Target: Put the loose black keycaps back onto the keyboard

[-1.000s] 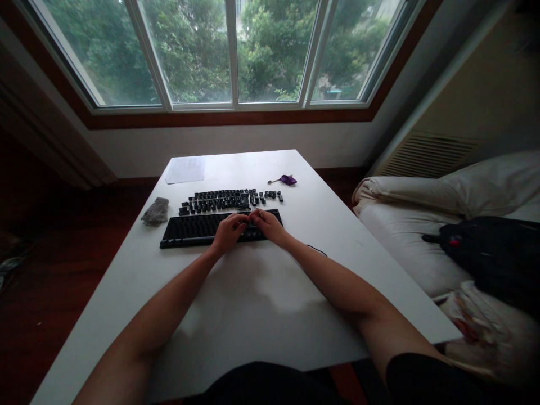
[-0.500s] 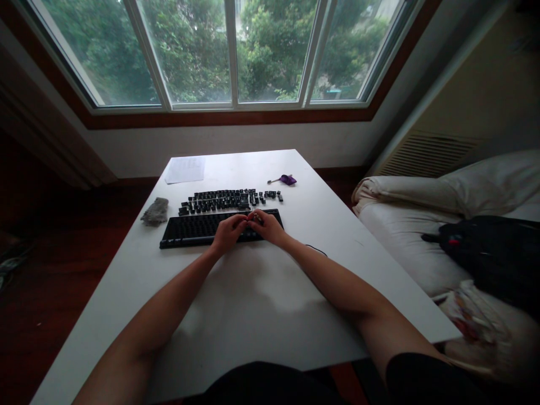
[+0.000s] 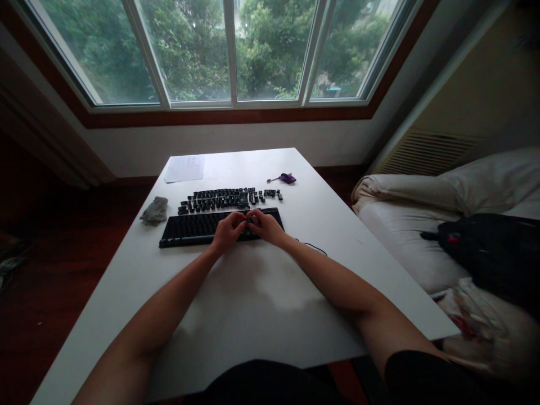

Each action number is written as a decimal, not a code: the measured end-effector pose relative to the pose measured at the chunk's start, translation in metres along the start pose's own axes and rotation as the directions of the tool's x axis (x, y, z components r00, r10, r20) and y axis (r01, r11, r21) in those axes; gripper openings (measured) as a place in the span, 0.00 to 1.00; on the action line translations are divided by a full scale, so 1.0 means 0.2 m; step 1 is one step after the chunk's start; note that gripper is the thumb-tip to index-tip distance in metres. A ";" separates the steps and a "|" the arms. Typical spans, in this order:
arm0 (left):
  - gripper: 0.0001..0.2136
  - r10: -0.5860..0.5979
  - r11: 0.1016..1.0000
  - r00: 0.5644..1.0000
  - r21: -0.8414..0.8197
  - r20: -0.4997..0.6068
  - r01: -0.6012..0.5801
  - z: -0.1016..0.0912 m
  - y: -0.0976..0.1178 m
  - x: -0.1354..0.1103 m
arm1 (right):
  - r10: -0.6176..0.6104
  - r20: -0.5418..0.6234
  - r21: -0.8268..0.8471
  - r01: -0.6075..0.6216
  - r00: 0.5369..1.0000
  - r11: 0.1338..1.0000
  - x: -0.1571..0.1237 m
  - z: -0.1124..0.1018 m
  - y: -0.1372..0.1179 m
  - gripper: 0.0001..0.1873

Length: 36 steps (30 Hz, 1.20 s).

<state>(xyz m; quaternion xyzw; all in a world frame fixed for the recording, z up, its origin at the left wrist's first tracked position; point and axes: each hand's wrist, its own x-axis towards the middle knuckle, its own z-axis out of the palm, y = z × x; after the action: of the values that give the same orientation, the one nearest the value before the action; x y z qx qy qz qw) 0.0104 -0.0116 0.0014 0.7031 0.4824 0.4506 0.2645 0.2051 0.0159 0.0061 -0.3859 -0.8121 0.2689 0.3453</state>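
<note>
A black keyboard (image 3: 192, 228) lies on the white table, its keycaps removed at least in part. Over its right half, my left hand (image 3: 228, 229) and my right hand (image 3: 266, 226) meet, with fingertips pinched together. Whatever they hold between them is too small and too covered by the fingers to name. Just behind the keyboard, loose black keycaps (image 3: 219, 199) are laid out in rows, with a few more spread toward the right.
A crumpled grey cloth (image 3: 154, 211) lies left of the keyboard. At the back are a paper sheet (image 3: 184, 169) and a purple object with a brush-like handle (image 3: 287, 178). A cable (image 3: 316, 247) trails right. Beside the table stands a sofa (image 3: 392, 225) with a black bag (image 3: 485, 247).
My fingers have shifted slightly, and a small shiny bit seen earlier at my right fingers is no longer plain. Both hands stay over the same part of the keyboard.
</note>
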 end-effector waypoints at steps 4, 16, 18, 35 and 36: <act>0.09 -0.002 1.000 1.000 0.009 -0.001 0.002 0.00 -0.01 0.00 | -0.005 0.000 0.005 0.005 1.000 1.000 0.00 0.00 -0.01 0.16; 0.08 0.004 0.999 1.000 0.054 0.015 -0.005 -0.01 -0.01 0.00 | -0.014 0.015 0.012 0.014 1.000 1.000 -0.01 0.01 -0.01 0.14; 0.09 -0.001 0.998 1.000 0.057 0.017 0.000 -0.01 -0.01 0.00 | -0.018 0.017 0.013 0.018 1.000 1.000 -0.01 0.01 -0.01 0.14; 0.09 -0.011 0.999 1.000 0.045 0.022 0.010 0.01 -0.01 0.00 | -0.026 0.012 0.000 0.026 1.000 1.000 -0.02 0.01 0.01 0.15; 0.09 -0.014 0.999 1.000 0.043 0.024 0.012 0.01 -0.01 0.00 | -0.026 0.012 0.003 0.026 1.000 1.000 -0.02 0.01 0.01 0.15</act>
<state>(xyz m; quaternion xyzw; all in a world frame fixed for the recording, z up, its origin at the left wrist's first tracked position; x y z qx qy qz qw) 0.0104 -0.0097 -0.0009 0.7109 0.4931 0.4297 0.2583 0.2058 0.0144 0.0015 -0.3732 -0.8188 0.2679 0.3442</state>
